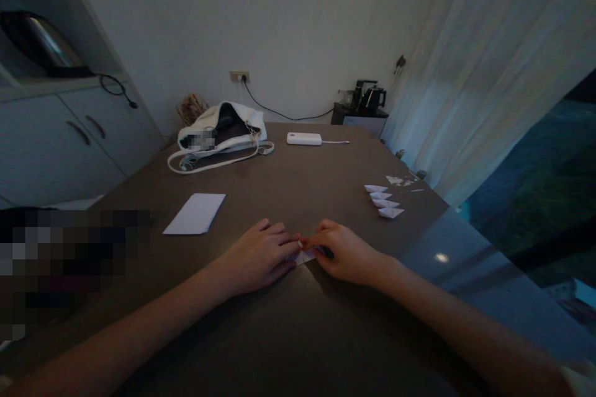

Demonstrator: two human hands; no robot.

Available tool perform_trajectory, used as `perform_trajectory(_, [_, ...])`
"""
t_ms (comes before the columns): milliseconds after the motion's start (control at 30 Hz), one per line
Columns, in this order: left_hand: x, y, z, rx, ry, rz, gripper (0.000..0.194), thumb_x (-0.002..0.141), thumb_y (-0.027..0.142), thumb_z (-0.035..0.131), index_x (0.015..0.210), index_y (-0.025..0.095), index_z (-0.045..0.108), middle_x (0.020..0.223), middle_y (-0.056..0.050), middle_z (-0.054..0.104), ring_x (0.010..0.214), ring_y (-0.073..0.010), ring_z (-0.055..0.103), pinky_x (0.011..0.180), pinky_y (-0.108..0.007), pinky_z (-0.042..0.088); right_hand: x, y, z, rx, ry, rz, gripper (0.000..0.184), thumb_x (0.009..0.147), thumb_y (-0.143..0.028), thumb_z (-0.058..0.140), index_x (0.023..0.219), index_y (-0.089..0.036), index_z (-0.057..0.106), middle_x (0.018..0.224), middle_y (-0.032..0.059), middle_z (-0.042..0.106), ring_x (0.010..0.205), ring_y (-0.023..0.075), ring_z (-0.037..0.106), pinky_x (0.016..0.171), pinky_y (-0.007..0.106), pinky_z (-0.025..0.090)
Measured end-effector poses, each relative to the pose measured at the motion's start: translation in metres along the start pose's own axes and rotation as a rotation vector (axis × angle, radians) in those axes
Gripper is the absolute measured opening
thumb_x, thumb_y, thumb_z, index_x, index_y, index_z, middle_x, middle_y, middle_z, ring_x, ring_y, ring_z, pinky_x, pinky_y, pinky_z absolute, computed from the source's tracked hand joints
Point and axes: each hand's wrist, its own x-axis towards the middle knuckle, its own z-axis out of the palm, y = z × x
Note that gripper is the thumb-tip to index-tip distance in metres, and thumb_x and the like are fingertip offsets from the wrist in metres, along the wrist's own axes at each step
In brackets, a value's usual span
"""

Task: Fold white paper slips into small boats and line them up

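Observation:
A small piece of folded white paper (306, 256) lies on the table between my two hands, partly covered by fingers. My left hand (263, 254) rests over its left side, fingers pressed down near the middle. From the other side my right hand (342, 249) pinches the paper's right part, its index fingertip meeting the left fingertips. Several folded paper boats (382, 203) stand in a row to the right. On the left lies a stack of white paper sheets (195, 214).
Paper scraps (401, 181) lie near the table's right edge. Farther back are a white bag (221, 130) with its strap on the table (298, 186) and a white power bank (304, 139) with a short cable. A curtain (447, 74) hangs at the right.

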Motion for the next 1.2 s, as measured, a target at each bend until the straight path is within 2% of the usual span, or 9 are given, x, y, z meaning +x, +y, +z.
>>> perform_trajectory(67, [0.000,0.001,-0.001,-0.003,0.000,-0.003,0.019,0.090,0.026,0.051,0.105,0.021,0.060,0.115,-0.005,0.065,0.092,-0.0223,0.054,0.073,-0.035,0.032,-0.005,0.000,0.000,-0.005,0.009,0.030,0.034,0.079,-0.005,0.050,0.106,-0.018,0.065,0.086,0.0080,0.059,0.077,0.0164,0.054,0.069,0.025,0.042])
perform_trajectory(167, [0.000,0.001,-0.002,-0.012,0.000,-0.005,0.016,0.089,0.025,0.052,0.103,0.021,0.060,0.116,-0.004,0.064,0.092,-0.0222,0.054,0.073,-0.034,0.032,-0.011,-0.003,0.000,-0.028,0.004,0.052,0.040,0.076,-0.005,0.048,0.113,-0.017,0.059,0.091,0.0092,0.058,0.084,0.0186,0.053,0.077,0.030,0.042])
perform_trajectory(367, [0.000,0.002,-0.002,-0.019,-0.035,-0.029,0.017,0.091,0.027,0.051,0.104,0.021,0.060,0.120,-0.005,0.063,0.095,-0.0229,0.055,0.074,-0.034,0.033,-0.024,-0.009,-0.010,-0.097,-0.059,0.090,0.040,0.075,-0.005,0.047,0.112,-0.017,0.057,0.093,0.0103,0.059,0.090,0.0218,0.052,0.083,0.035,0.038])
perform_trajectory(533, [-0.001,0.001,-0.001,-0.039,-0.040,-0.037,0.021,0.091,0.027,0.051,0.109,0.023,0.060,0.123,-0.004,0.062,0.097,-0.0235,0.055,0.076,-0.035,0.034,-0.040,-0.006,-0.015,-0.077,-0.065,0.140,0.042,0.074,-0.003,0.047,0.111,-0.020,0.058,0.095,0.0086,0.059,0.090,0.0208,0.052,0.083,0.035,0.036])
perform_trajectory(633, [-0.001,0.001,0.000,-0.070,-0.032,-0.049,0.024,0.090,0.035,0.053,0.110,0.023,0.060,0.123,-0.005,0.062,0.098,-0.0239,0.054,0.077,-0.035,0.035,-0.043,-0.007,-0.015,-0.083,-0.053,0.141,0.041,0.075,-0.003,0.049,0.111,-0.020,0.058,0.093,0.0081,0.059,0.088,0.0203,0.052,0.082,0.034,0.037])
perform_trajectory(767, [-0.001,0.002,0.001,-0.140,-0.017,-0.087,0.031,0.087,0.045,0.056,0.107,0.022,0.061,0.122,-0.006,0.062,0.098,-0.0242,0.054,0.077,-0.035,0.037,-0.035,-0.008,-0.016,-0.105,-0.021,0.116,0.028,0.081,-0.011,0.053,0.107,-0.018,0.060,0.090,0.0084,0.059,0.084,0.0195,0.054,0.076,0.031,0.038])
perform_trajectory(900, [-0.002,0.001,0.002,-0.211,-0.014,-0.112,0.029,0.087,0.038,0.058,0.111,0.022,0.059,0.118,-0.006,0.063,0.097,-0.0237,0.055,0.079,-0.035,0.038,-0.022,-0.001,-0.019,-0.073,0.010,-0.018,0.022,0.084,-0.020,0.060,0.105,-0.017,0.061,0.094,0.0074,0.062,0.090,0.0195,0.054,0.081,0.031,0.039])
perform_trajectory(1000, [-0.003,-0.001,0.003,-0.258,0.003,-0.122,0.034,0.086,0.035,0.058,0.117,0.021,0.056,0.105,-0.007,0.065,0.094,-0.0232,0.055,0.078,-0.034,0.040,-0.011,0.005,-0.017,-0.063,0.013,-0.114,0.019,0.084,-0.025,0.063,0.101,-0.016,0.063,0.097,0.0073,0.064,0.092,0.0190,0.054,0.084,0.031,0.038])
perform_trajectory(1200, [-0.003,-0.001,-0.001,-0.311,-0.015,-0.149,0.037,0.086,0.029,0.055,0.122,0.019,0.054,0.098,-0.008,0.063,0.091,-0.0226,0.056,0.079,-0.034,0.043,0.002,0.006,-0.007,-0.069,-0.032,-0.159,0.017,0.083,-0.029,0.066,0.093,-0.015,0.067,0.087,0.0053,0.065,0.085,0.0178,0.055,0.077,0.028,0.039])
